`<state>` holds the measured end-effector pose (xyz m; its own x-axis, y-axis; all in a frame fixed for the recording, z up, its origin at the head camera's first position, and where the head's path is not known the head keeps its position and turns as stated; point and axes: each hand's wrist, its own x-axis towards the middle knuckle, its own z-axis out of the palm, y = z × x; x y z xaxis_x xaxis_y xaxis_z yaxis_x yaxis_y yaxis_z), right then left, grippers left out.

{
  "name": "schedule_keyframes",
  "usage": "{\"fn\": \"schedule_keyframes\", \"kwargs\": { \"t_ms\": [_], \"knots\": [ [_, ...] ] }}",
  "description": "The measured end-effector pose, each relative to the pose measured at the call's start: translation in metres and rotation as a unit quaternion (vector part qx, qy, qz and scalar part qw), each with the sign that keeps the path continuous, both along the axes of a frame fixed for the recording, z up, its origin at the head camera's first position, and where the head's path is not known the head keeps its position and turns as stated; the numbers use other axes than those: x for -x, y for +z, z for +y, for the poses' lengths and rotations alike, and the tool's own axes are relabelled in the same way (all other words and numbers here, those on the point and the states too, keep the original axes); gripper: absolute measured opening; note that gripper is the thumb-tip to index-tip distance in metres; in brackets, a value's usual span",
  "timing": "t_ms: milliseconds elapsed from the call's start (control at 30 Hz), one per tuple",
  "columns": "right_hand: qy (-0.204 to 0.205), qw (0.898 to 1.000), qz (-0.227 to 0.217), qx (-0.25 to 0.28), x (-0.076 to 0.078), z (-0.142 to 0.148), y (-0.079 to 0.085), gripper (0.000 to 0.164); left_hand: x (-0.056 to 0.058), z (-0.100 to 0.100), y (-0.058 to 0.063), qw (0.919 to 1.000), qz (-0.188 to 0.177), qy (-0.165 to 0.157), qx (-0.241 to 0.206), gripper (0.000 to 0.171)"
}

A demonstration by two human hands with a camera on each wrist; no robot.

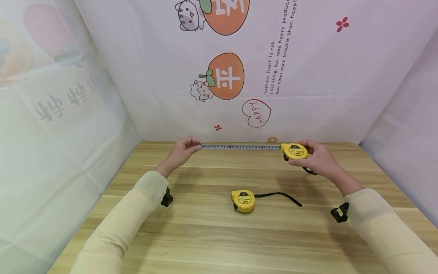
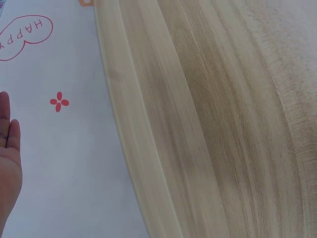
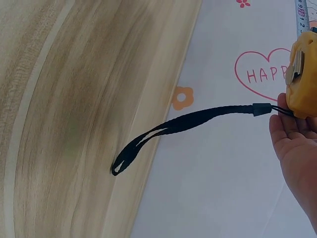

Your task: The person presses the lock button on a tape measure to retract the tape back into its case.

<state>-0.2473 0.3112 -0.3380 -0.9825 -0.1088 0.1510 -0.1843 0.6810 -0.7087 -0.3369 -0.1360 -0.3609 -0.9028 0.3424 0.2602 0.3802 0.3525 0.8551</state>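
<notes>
My right hand (image 1: 316, 158) grips a yellow tape measure (image 1: 295, 151) near the back edge of the table. Its blade (image 1: 241, 147) is drawn out to the left, level and with numbers showing. At the blade's far end, my left hand (image 1: 183, 152) pinches the tip between thumb and finger. In the right wrist view the tape measure's yellow case (image 3: 303, 82) sits in the fingers, and its black wrist strap (image 3: 198, 118) hangs away from it. The left wrist view catches only part of the left hand (image 2: 7, 163); the blade's tip is out of that frame.
A second yellow tape measure (image 1: 244, 201) lies on the wooden table (image 1: 205, 239), its black strap (image 1: 280, 193) stretched to the right. Behind the table hangs a white printed cloth (image 1: 308, 76), with more cloth (image 1: 51, 152) along the left side.
</notes>
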Motion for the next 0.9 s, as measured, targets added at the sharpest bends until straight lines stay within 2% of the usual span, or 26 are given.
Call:
{"fn": "schedule_keyframes", "kwargs": {
  "t_ms": [367,900],
  "knots": [
    [0.002,1.0,0.002,0.003,0.0017,-0.0016,-0.0024,0.086,-0.0024,0.0035,0.0017,1.0,-0.004,0.002,0.002,0.019],
    [0.005,1.0,0.004,0.0,0.0053,-0.0047,-0.006,0.087,0.0026,0.0077,-0.0022,0.9999,0.0,-0.011,-0.005,0.02]
  ]
}}
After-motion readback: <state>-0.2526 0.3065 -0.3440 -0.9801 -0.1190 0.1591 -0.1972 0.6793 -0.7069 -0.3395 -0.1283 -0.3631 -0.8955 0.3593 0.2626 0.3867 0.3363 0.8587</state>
